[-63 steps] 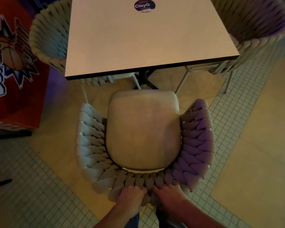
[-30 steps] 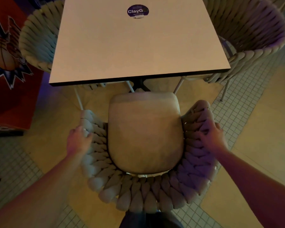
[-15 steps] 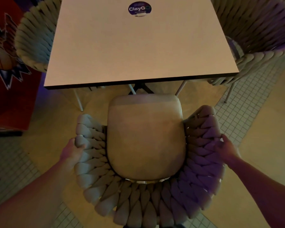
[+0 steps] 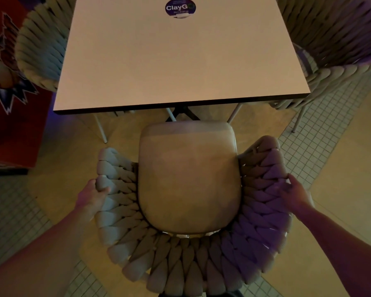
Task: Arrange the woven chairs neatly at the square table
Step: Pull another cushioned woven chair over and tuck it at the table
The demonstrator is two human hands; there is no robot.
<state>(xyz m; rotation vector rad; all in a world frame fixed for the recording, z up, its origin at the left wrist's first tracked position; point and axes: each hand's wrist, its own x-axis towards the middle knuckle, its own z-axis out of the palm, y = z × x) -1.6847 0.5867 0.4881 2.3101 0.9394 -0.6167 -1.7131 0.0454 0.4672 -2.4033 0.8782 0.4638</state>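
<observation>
A woven chair [image 4: 180, 260] with a beige seat cushion [image 4: 189, 179] stands right below me, facing the square white table [image 4: 176, 61]. Its front edge lies just short of the table's near edge. My left hand [image 4: 92, 198] grips the chair's left woven arm. My right hand [image 4: 293, 194] grips the right woven arm. Two more woven chairs sit tucked at the table, one on the left side [image 4: 41, 46] and one on the right side [image 4: 338, 39].
A round purple "ClayGo" sticker [image 4: 180, 7] marks the table top. A red panel with a basketball graphic [image 4: 7, 86] stands at the left. Thin chair legs [image 4: 101, 129] and the dark table base [image 4: 182, 113] show under the table. The floor is part small tiles, part smooth.
My hands left the chair's back and took hold of its two arms, then slid back along them. The chair now sits a little lower in view.
</observation>
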